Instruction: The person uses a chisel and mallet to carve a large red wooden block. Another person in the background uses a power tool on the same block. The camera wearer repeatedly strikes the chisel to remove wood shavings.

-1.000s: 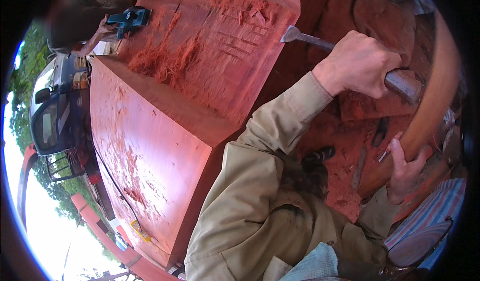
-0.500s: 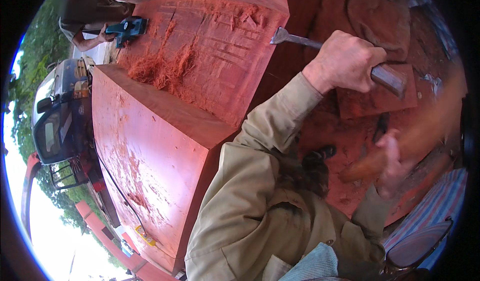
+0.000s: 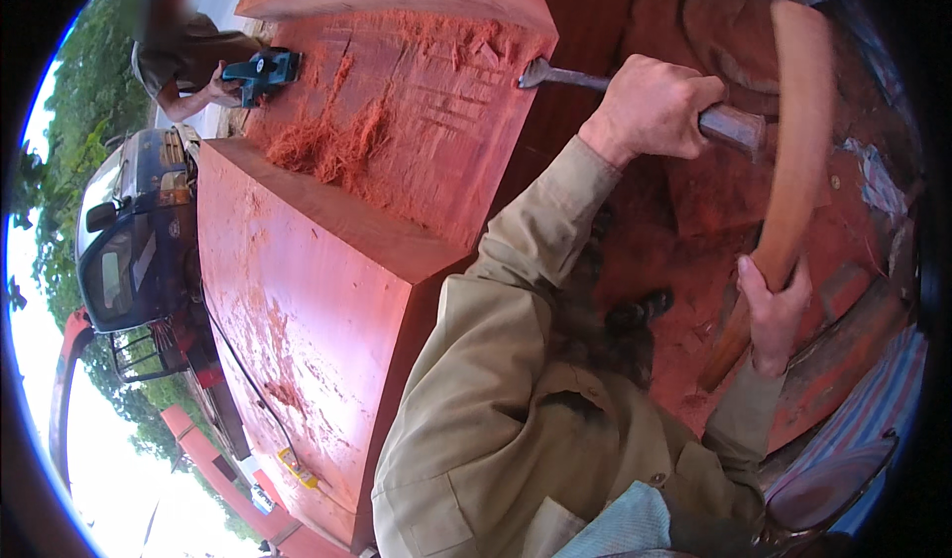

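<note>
My left hand (image 3: 654, 107) is closed round a metal-shafted chisel (image 3: 575, 79), its fingers near the butt end of the handle. The chisel's flared blade meets the edge of a large red wooden block (image 3: 476, 151), beside several short parallel cuts. In my right hand (image 3: 775, 305) is a long, slightly curved wooden club (image 3: 798, 131), gripped around its lower part and held upright. The club's upper part stands right beside the chisel's butt; whether they touch I cannot tell.
Red shavings (image 3: 337, 146) lie heaped on the block. At the far left a co-worker's hand holds a teal power planer (image 3: 263, 75). A dark blue truck (image 3: 129, 260) stands beyond. A cable with a yellow connector (image 3: 296, 467) crosses the block's side. A striped sheet (image 3: 863, 419) is at right.
The club has swung from a low, blurred slant to upright beside the chisel's butt, in my right hand. My left hand and the chisel sit slightly further left in view.
</note>
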Tool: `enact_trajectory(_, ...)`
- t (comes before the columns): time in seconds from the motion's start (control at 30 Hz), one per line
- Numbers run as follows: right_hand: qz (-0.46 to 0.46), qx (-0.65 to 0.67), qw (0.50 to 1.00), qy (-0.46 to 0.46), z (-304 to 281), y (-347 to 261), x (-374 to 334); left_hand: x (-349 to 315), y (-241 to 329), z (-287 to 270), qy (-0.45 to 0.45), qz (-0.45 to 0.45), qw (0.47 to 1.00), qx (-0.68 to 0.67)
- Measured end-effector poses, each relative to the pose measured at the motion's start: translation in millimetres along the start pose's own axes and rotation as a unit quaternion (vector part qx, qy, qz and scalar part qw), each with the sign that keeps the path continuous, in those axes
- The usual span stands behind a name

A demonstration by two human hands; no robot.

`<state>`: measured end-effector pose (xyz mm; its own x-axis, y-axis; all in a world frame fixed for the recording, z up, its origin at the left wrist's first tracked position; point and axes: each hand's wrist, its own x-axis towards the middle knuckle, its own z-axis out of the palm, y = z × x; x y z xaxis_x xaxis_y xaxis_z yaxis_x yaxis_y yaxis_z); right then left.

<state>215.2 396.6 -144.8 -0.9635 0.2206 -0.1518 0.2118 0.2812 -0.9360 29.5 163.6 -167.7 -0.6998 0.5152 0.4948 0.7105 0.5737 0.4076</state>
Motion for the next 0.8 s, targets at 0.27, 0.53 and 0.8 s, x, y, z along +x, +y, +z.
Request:
enact_trajectory(0.27,-0.058,-0.001,0.998,-0.024,7.7,21.6,-4.4,2.4,0.7,6.5,0.009,0.003,1.000,0.020)
enact_trajectory(0.53,0.047,0.192,0.980,0.035,-36.8,22.3,-23.4,2.3,26.5,13.6,-0.039,0.019,0.999,-0.006)
enact_trajectory(0.8,0.043,0.168,0.984,0.025,-36.8,11.7,-18.1,18.9,20.8,8.5,-0.030,0.014,0.999,-0.009)
